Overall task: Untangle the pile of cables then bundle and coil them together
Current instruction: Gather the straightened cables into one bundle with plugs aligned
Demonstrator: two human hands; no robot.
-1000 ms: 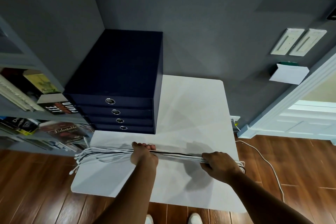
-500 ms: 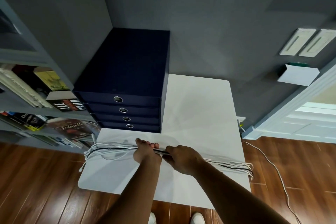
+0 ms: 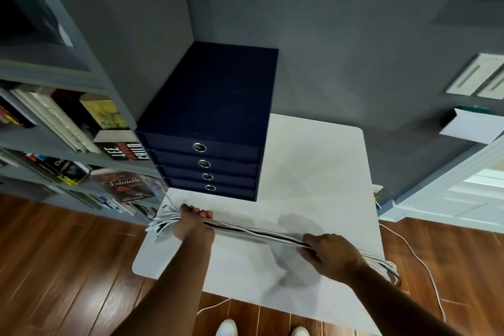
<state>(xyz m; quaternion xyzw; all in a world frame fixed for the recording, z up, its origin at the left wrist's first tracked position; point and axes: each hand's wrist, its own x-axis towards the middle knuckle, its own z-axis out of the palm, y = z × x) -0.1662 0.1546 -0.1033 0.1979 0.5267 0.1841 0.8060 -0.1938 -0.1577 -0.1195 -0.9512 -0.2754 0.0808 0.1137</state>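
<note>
Head cam view: the left hand (image 3: pixel 195 222) was wrapped tight around the bundle of cables (image 3: pixel 259 232) near its left end, fingers curled over the top, with the plug ends fanning out just past the left edge of the white table (image 3: pixel 313 172). The right hand (image 3: pixel 331 252) gripped the same bundle further along to the right, fingers closed round it, and the looped ends stuck out behind that hand at the table's right edge. Between the two hands the cables ran pretty much straight, mostly white with one black one in there, low over the tabletop. A dark blue drawer box (image 3: pixel 212 106) with four ring-pull drawers sat at the back left of the table against the grey wall (image 3: pixel 327 35). A bookshelf (image 3: pixel 54 131) full of books stood on the left, and a white door frame (image 3: pixel 463 191) on the right. The wood floor (image 3: pixel 68 267) had a loose white cord (image 3: pixel 417 259) trailing across it, and the person's white shoes (image 3: pixel 226 327) poked in at the bottom.
</note>
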